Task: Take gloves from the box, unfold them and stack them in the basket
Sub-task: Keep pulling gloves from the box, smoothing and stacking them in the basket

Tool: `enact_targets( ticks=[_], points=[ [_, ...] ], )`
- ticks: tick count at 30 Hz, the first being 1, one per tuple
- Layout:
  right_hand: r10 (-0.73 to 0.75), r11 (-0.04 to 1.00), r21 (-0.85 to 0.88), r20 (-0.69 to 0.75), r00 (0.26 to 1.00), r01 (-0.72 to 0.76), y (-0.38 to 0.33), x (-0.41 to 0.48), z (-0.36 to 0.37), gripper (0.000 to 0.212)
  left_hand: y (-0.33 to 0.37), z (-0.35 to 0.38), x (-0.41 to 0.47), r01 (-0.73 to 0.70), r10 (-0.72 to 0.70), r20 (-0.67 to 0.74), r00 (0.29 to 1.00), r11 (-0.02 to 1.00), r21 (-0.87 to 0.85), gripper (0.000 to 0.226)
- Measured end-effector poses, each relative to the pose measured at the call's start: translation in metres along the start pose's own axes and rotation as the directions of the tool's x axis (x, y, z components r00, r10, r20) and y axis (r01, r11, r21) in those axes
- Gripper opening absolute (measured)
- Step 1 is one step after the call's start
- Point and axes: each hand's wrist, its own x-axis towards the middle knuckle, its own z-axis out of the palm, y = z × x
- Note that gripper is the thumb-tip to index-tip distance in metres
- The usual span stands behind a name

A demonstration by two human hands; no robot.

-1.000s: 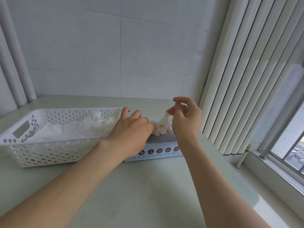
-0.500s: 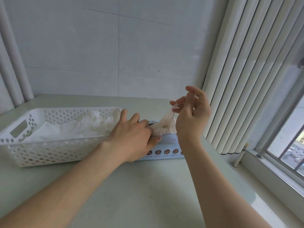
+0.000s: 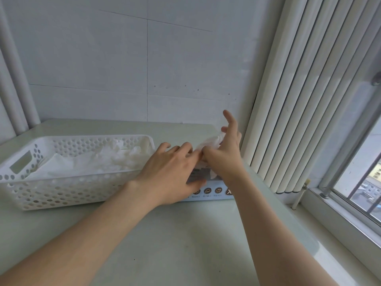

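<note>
Left hand (image 3: 171,172) on box (image 3: 214,191), glove (image 3: 212,141) in right hand (image 3: 224,159), basket (image 3: 61,178) alongside.

Both bare forearms reach away from the near edge and converge. The left hand (image 3: 171,172) lies palm down, fingers spread and fairly straight. The right hand (image 3: 224,159), touching its fingertips, pinches a crumpled glove (image 3: 212,141), index finger raised.

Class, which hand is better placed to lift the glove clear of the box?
Right: the right hand pinches the glove above the box, while the left hand lies flat on the box, steadying it.
</note>
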Motion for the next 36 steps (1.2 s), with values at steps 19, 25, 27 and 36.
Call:
enact_targets(
  ticks=[19,25,27,36],
  points=[
    [-0.308,0.937,-0.26,-0.301,0.903,0.233,0.003,0.004,0.004,0.009,-0.002,0.003,0.002,0.014,-0.016,0.129,0.992,1.0,0.018,0.059],
    [-0.285,0.958,-0.154,-0.43,0.857,0.241,-0.002,0.004,0.0,0.01,0.001,0.002,0.001,0.014,-0.022,0.164,0.986,0.999,0.052,0.057],
    [-0.286,0.958,-0.109,-0.466,0.837,0.266,-0.005,0.002,0.0,0.009,0.001,0.002,0.001,0.006,-0.018,0.17,0.985,0.998,0.07,0.056],
    [-0.227,0.954,0.053,-0.511,0.829,0.294,-0.016,0.001,0.004,0.009,0.0,0.001,-0.002,-0.009,-0.001,0.15,0.989,0.998,0.067,0.055]
  ],
)
